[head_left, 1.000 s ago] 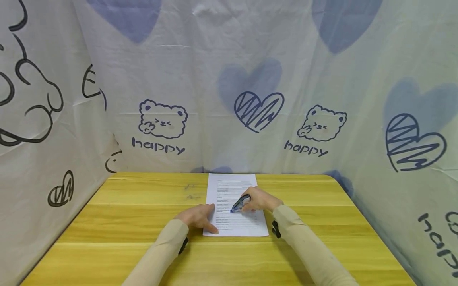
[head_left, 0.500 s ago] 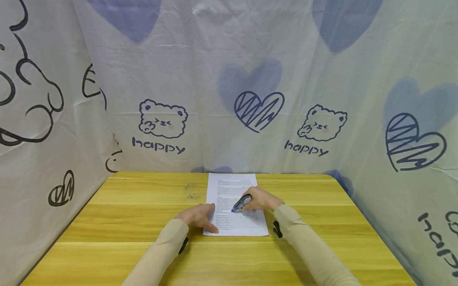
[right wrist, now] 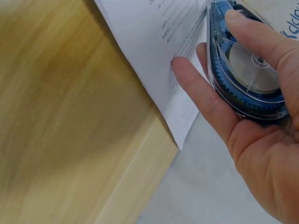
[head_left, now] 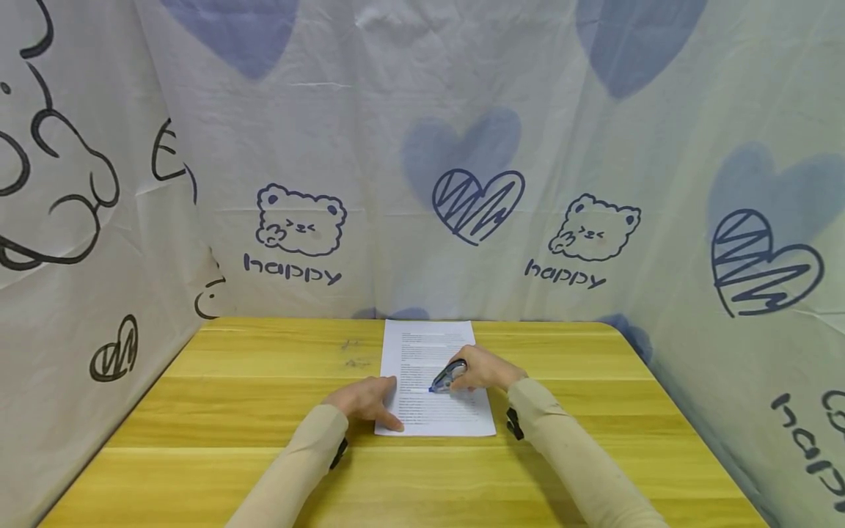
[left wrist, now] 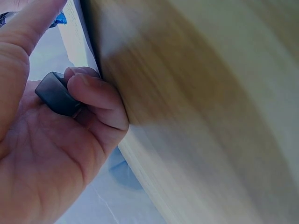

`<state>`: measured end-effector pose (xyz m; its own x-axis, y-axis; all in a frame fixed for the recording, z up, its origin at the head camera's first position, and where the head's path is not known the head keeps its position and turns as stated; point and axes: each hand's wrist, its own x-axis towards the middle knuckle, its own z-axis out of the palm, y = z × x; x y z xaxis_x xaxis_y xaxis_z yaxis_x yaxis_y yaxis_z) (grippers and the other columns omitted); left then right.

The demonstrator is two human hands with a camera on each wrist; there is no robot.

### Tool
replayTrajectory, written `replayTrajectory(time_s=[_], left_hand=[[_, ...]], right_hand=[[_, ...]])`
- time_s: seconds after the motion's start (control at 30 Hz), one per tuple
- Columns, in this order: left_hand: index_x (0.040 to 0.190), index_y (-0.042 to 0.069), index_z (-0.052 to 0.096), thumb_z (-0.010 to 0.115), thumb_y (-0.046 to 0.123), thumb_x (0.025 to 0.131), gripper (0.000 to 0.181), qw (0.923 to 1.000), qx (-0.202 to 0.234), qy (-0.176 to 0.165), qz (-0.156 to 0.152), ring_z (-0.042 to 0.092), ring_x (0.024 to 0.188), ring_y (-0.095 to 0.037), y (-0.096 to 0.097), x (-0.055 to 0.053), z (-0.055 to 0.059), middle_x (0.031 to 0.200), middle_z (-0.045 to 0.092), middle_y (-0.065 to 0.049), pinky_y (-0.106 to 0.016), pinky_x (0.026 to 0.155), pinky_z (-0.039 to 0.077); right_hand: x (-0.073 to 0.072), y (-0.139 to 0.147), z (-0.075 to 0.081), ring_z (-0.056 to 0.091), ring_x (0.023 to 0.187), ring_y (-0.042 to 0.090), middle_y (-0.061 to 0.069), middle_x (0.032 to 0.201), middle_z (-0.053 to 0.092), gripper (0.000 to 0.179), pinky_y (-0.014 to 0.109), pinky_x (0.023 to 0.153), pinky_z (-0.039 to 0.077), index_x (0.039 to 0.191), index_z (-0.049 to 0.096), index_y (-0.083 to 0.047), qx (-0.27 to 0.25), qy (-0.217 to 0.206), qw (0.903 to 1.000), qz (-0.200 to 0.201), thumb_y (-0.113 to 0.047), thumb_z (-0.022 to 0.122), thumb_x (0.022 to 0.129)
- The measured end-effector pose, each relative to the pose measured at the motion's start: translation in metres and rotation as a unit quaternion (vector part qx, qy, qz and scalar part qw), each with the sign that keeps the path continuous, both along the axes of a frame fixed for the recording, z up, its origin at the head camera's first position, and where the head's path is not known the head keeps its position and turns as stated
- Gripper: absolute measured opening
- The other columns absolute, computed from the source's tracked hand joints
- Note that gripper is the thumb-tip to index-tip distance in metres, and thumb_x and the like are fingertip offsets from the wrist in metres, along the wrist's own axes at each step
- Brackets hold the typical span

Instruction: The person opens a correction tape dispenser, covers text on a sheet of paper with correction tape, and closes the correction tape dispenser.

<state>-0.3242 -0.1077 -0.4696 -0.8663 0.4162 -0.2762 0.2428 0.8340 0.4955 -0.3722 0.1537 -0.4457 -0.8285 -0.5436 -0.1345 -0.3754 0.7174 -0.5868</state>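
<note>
My right hand [head_left: 487, 368] grips a correction tape dispenser [head_left: 446, 375], its blue tip down at a line of print on a white printed sheet [head_left: 391, 346]. The right wrist view shows the dispenser's clear case [right wrist: 252, 70] with blue gears inside, the thumb on its upper side. My left hand [head_left: 359, 400] rests at the sheet's left edge, thumb and index finger spread over the paper. In the left wrist view, curled fingers of that hand hold a small dark, glossy cap-like piece [left wrist: 57, 94] against the palm.
The sheet lies on a yellow wooden table [head_left: 218, 411], near its back edge. Faint dark scribbles mark the wood left of the paper. A white curtain [head_left: 370, 242] with hearts and bears hangs around the back and sides.
The right hand and the correction tape dispenser have slid slightly to the right along the line of print. The left hand and the sheet stay in place.
</note>
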Motion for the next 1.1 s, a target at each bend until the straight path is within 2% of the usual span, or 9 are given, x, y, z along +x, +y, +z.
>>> replayTrajectory(time_s=[0.27, 0.5, 1.1], left_hand=[[0.150, -0.002, 0.033, 0.085, 0.035, 0.076, 0.098, 1.0000, 0.004, 0.004, -0.001, 0.036, 0.142, -0.036, -0.0002, 0.0009, 0.0011, 0.154, 0.038, -0.021, -0.049, 0.118, 0.029], [0.150, -0.002, 0.033, 0.085, 0.034, 0.076, 0.098, 1.0000, 0.001, 0.002, -0.001, 0.034, 0.143, -0.036, 0.0002, 0.0001, 0.0002, 0.155, 0.037, -0.020, -0.048, 0.119, 0.028], [0.151, -0.002, 0.031, 0.084, 0.035, 0.077, 0.098, 1.0000, -0.003, -0.004, 0.000, 0.034, 0.144, -0.035, 0.0009, 0.0003, -0.0002, 0.155, 0.036, -0.020, -0.048, 0.119, 0.028]], right_hand=[[-0.0001, 0.0007, 0.0008, 0.066, 0.070, 0.016, 0.001, 0.086, 0.074, 0.014, 0.037, 0.065, 0.060, 0.095, 0.077, -0.010, -0.007, -0.005, 1.0000, -0.001, -0.006, 0.078, 0.082], [-0.0008, 0.0029, 0.0009, 0.064, 0.068, 0.013, 0.001, 0.086, 0.074, 0.013, 0.029, 0.060, 0.058, 0.096, 0.076, -0.010, 0.005, -0.001, 1.0000, 0.000, -0.008, 0.078, 0.083], [0.0002, 0.0097, 0.0013, 0.063, 0.067, 0.011, 0.002, 0.087, 0.074, 0.014, 0.026, 0.059, 0.057, 0.095, 0.077, -0.011, 0.012, -0.001, 0.9999, -0.006, -0.010, 0.080, 0.081]])
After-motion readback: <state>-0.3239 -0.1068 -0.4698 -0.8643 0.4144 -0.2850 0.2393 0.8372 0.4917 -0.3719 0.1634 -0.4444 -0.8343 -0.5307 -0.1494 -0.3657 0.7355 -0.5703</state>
